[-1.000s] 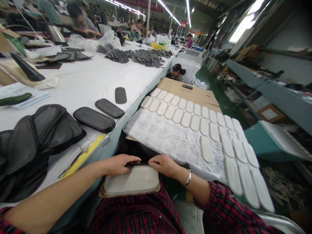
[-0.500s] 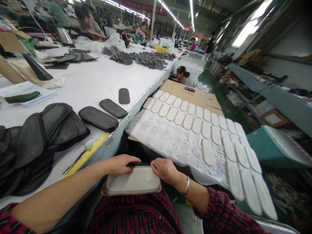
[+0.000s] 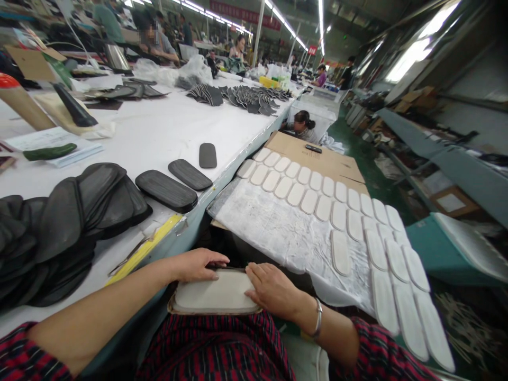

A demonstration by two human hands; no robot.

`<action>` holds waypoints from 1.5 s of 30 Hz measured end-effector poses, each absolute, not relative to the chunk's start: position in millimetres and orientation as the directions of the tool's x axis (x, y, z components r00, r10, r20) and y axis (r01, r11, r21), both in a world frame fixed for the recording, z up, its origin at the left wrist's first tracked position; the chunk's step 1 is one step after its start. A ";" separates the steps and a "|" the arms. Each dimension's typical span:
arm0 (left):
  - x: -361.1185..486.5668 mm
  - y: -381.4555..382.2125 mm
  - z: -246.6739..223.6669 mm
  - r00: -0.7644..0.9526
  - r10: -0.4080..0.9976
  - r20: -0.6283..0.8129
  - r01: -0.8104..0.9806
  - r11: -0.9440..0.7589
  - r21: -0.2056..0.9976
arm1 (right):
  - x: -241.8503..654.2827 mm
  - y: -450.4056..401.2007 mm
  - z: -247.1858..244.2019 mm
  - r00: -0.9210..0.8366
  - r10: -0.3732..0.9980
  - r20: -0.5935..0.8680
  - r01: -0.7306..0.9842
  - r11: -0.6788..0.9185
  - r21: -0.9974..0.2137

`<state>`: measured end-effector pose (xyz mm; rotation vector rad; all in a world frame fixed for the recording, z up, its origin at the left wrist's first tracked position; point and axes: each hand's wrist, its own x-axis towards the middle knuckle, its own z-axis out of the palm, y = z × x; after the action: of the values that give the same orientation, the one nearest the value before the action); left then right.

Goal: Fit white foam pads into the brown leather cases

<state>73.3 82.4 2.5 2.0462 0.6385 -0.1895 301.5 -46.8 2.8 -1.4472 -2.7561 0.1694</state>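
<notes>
A pale, rounded oblong panel (image 3: 212, 296) with a brownish rim rests in my lap, its light face up. My left hand (image 3: 197, 265) grips its far edge, thumb on the face and fingers over the dark strip behind. My right hand (image 3: 273, 290) holds the far right corner, with the thumb lying across the face and the fingers bent over the edge. The undersides of both grips are hidden. To the right, several similar pale panels (image 3: 340, 253) lie in rows on a sheet-covered board (image 3: 273, 233).
Dark oblong pads (image 3: 166, 190) and a heap of dark pieces (image 3: 59, 222) lie on the white table (image 3: 151, 137) at left. A yellow strip (image 3: 145, 248) runs along its edge. A person (image 3: 304, 127) is low beyond the cardboard (image 3: 317, 159). A teal bin (image 3: 456, 248) stands right.
My right hand has shifted over the panel's right end, and its thumb now lies on the pale face. My left hand stays at the far edge. The view has turned slightly left.
</notes>
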 end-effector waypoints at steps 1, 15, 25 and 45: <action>71.3 81.4 1.7 0.842 0.396 -0.366 0.518 -0.404 0.754 | 298.9 -48.9 3.3 -0.547 0.836 -0.035 0.835 0.543 -0.088; 43.2 75.1 -18.9 0.942 0.333 -0.038 0.296 -0.775 0.559 | 289.3 -28.1 -3.5 -0.624 0.777 0.083 0.726 0.616 -0.307; 46.4 71.4 -13.9 0.977 0.213 0.029 0.189 -0.916 0.354 | 283.6 -31.1 0.7 -0.649 0.760 0.011 0.732 0.629 -0.261; -9.3 71.5 -14.7 0.880 0.472 -0.056 0.395 -0.660 0.640 | 235.3 59.5 -24.2 -0.729 0.585 -0.356 0.566 0.221 -0.794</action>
<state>-9.3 71.5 -14.7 2.3700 0.6215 0.1505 235.3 59.5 -24.2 -1.1501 -2.4401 1.5729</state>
